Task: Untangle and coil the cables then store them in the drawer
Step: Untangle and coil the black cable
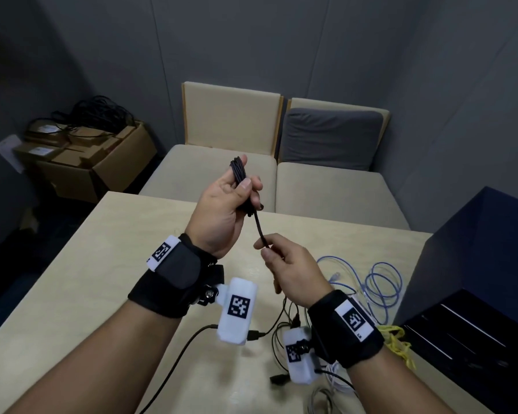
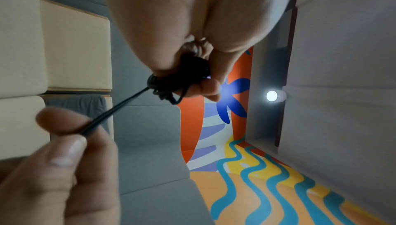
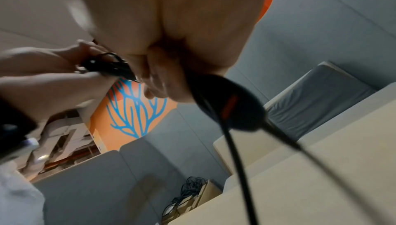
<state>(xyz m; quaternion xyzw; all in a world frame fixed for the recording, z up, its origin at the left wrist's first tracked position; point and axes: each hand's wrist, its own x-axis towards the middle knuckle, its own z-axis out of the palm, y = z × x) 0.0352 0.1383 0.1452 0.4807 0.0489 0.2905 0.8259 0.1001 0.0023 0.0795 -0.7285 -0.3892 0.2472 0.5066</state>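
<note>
Head view: your left hand point(image 1: 219, 210) curls round the coiled black cable point(image 1: 240, 174), raised above the table point(image 1: 87, 279); your right hand point(image 1: 293, 270) pinches its free tail (a blue cable point(image 1: 369, 286) lies loose on the table).

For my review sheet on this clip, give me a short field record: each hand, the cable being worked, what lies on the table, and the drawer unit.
left hand: grips the black cable coil, raised above the table
right hand: pinches the coil's free tail, stretched straight between the hands
coiling stage: mostly wound; only a short tail is left
on table: blue cable, yellow cable, loose black cables, all lying loose
drawer unit: dark, at the table's right; cannot tell whether it is open or closed
</note>
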